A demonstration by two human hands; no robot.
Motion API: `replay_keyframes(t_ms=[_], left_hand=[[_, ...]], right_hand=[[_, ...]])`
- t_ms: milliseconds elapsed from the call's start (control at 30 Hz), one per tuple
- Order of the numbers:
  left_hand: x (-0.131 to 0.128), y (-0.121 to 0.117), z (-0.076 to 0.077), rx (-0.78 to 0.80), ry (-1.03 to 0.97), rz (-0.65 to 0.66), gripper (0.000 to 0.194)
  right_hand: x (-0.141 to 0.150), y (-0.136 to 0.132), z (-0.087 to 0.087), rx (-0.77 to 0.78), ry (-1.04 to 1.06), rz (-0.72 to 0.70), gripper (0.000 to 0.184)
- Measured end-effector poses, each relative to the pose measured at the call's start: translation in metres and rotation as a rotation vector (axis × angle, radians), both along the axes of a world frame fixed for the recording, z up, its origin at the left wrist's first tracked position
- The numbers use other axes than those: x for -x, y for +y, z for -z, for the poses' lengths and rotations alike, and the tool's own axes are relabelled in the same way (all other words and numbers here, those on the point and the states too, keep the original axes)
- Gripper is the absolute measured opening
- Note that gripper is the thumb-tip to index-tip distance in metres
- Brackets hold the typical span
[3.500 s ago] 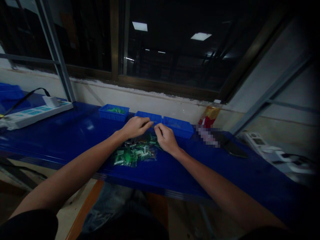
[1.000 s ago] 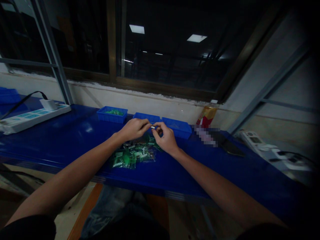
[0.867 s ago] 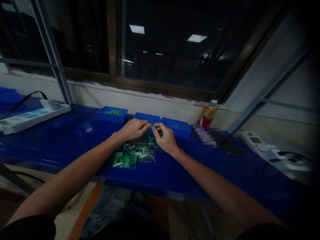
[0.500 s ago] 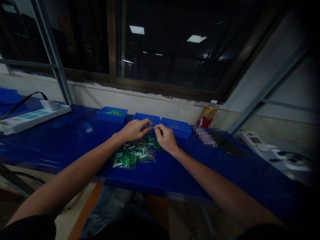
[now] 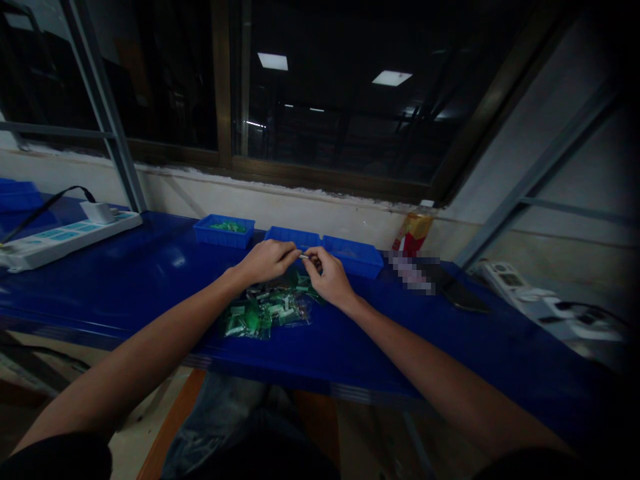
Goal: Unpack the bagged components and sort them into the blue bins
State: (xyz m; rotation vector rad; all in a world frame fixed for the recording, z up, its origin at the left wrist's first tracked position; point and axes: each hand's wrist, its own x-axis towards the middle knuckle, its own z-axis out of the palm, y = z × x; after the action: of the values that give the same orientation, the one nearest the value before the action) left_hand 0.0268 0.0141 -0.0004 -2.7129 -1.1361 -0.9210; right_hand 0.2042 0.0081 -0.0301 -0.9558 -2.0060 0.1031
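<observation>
My left hand (image 5: 271, 259) and my right hand (image 5: 327, 275) meet fingertip to fingertip above the blue table. Pinched between them is a small, thin, light-coloured piece (image 5: 304, 257), too small to name its kind. Both hands are closed in a pinch at its two ends. Just below them lies a pile of small clear packets with green and white contents (image 5: 270, 312). Behind the hands stand two blue trays, the left one (image 5: 293, 233) partly hidden by my fingers and the right one (image 5: 355, 255) more open to view.
A blue tray with green pieces (image 5: 225, 231) stands by the wall. A white power strip (image 5: 75, 240) lies at the left, with a plug in it. On the right are a red and yellow packet (image 5: 414, 233), a dark phone (image 5: 465, 295) and white electrical devices (image 5: 555, 307).
My left fingers have closed down and my right fingertips have shifted slightly. The small piece between them now shows more plainly. The pile and trays have stayed put.
</observation>
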Motion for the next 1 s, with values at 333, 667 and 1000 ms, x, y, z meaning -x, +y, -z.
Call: replay_keyframes(t_ms=[333, 667, 1000], left_hand=[[0.0, 0.002, 0.003, 0.019, -0.089, 0.063, 0.024], [0.0, -0.001, -0.001, -0.002, -0.062, -0.004, 0.034], [0.001, 0.008, 0.01, 0.104, -0.013, -0.142, 0.042]], right_hand=[[-0.001, -0.002, -0.004, 0.029, -0.031, 0.031, 0.021], [-0.001, -0.004, -0.006, 0.007, -0.013, 0.016, 0.016], [-0.023, 0.023, -0.003, -0.124, -0.102, 0.34, 0.014]])
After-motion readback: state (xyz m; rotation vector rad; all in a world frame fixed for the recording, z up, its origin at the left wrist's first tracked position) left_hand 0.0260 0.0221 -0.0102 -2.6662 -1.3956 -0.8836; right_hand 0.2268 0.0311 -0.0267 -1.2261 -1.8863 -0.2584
